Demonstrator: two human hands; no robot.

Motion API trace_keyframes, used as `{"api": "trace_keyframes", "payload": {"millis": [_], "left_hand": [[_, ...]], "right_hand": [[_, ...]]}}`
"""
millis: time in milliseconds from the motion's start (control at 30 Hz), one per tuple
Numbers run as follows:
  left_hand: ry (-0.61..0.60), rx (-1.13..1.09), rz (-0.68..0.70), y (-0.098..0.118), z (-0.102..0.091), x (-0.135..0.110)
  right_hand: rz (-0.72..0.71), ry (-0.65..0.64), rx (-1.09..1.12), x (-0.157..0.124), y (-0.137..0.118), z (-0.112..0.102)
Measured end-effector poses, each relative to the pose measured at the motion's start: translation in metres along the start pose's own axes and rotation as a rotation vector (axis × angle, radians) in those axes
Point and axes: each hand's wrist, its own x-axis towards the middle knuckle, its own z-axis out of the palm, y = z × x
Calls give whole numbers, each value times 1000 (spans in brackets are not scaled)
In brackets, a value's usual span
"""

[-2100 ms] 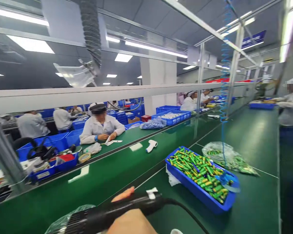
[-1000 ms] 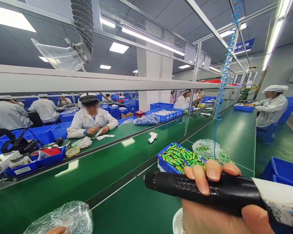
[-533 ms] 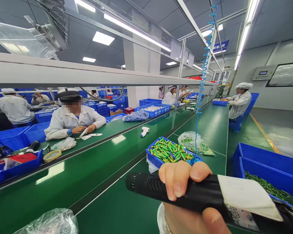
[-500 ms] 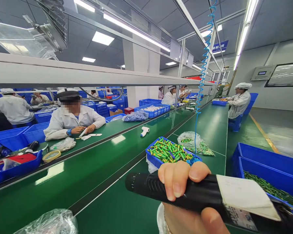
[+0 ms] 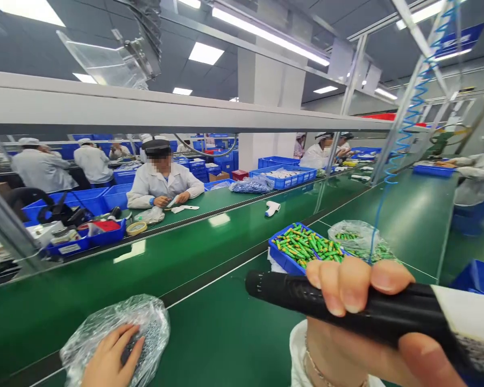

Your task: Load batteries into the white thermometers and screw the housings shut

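Observation:
My right hand (image 5: pixel 358 328) is wrapped around a black power tool (image 5: pixel 326 301) with a white label near its rear, held level over the green bench (image 5: pixel 234 333). My left hand (image 5: pixel 108 360) rests on a clear plastic bag (image 5: pixel 145 317) of small dark parts at the near left, fingers laid over it. A blue tray (image 5: pixel 284 259) of green batteries stands just beyond the tool's tip. A blue coiled air hose (image 5: pixel 407 129) hangs from above down toward the tool.
A plastic bag of batteries (image 5: pixel 355 239) lies behind the tray. A white thermometer gun (image 5: pixel 271 208) sits on the green conveyor (image 5: pixel 165 258). A person in white (image 5: pixel 163 183) works opposite; another person (image 5: pixel 479 172) sits at right. Blue bins (image 5: pixel 474 277) stand at right.
The view swung back left. My left hand came into view and settled on the plastic bag. The right hand keeps its grip on the tool.

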Motion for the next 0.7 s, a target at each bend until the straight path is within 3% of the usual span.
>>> {"api": "trace_keyframes", "payload": {"millis": [133, 267, 333, 467, 533, 600, 700], "left_hand": [[-14, 88, -16, 2, 2, 1], [-80, 130, 9, -6, 11, -2], [-72, 133, 3, -7, 13, -3], [-3, 107, -6, -5, 18, -6], [12, 98, 7, -6, 21, -6], [10, 103, 18, -10, 24, -6], [9, 110, 14, -13, 26, -6]], "right_hand": [[195, 110, 142, 7, 0, -16], [394, 208, 514, 16, 8, -36], [430, 241, 668, 21, 15, -44], [475, 130, 886, 28, 28, -59], [474, 154, 989, 28, 31, -64], [470, 195, 1036, 28, 32, -67], [480, 144, 1011, 28, 32, -68]]}}
